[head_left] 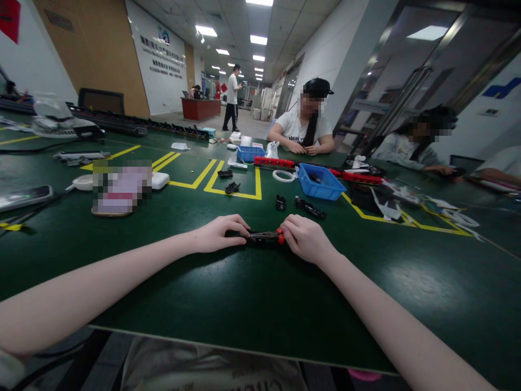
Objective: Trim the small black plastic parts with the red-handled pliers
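My left hand (223, 233) is closed on a black part (234, 234) low over the green table, its fingers covering much of it. My right hand (305, 237) grips what look like long-nosed pliers (264, 235) by their red handles. The slim metal jaws of the pliers point left and reach my left fingertips. Something dark lies under the jaws, but I cannot make out its shape. Beyond my right hand lie a small black piece (280, 202) and a longer black piece (310, 207). Two small black pieces (232, 188) rest near the yellow tape square.
A blue bin (321, 182) stands behind the black pieces, with a white ring (284, 176) beside it. To the left lie a phone (122, 190) and a white case (160, 180). Across the table (244, 304) sits a co-worker (311, 119); another person (423, 141) sits at the right.
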`<state>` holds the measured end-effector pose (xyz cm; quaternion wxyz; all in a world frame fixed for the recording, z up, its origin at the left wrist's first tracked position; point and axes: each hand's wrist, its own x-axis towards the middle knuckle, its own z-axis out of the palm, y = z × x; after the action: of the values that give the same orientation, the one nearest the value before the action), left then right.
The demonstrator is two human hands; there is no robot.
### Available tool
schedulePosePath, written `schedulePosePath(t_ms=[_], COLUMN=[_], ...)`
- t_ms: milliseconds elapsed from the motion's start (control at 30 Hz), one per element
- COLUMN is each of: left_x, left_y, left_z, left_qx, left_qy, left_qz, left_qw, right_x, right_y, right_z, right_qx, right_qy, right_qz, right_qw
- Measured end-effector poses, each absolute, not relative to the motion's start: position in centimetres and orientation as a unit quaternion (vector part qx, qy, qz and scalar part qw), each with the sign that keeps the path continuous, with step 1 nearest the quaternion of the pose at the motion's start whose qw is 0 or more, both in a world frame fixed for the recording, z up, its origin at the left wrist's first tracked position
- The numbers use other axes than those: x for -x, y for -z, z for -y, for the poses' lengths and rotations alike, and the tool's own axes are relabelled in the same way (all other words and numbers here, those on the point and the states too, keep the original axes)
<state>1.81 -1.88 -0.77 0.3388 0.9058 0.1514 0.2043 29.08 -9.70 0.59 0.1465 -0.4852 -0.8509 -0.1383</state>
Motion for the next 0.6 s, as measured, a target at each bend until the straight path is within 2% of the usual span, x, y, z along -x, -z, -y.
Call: schedulePosePath(t_ms=[600], left_x=[-1.82], left_y=[1.26], left_z=[1.38], left_qx=[-0.904], left_qy=[-0.205], left_qz=[-0.150], left_qw=[0.343], right_x=[-28.64], right_y=[-0.55], right_z=[9.83], right_qx=[0.487], right_qy=[0.152], right_qz=[0.849], right_qw=[0.138])
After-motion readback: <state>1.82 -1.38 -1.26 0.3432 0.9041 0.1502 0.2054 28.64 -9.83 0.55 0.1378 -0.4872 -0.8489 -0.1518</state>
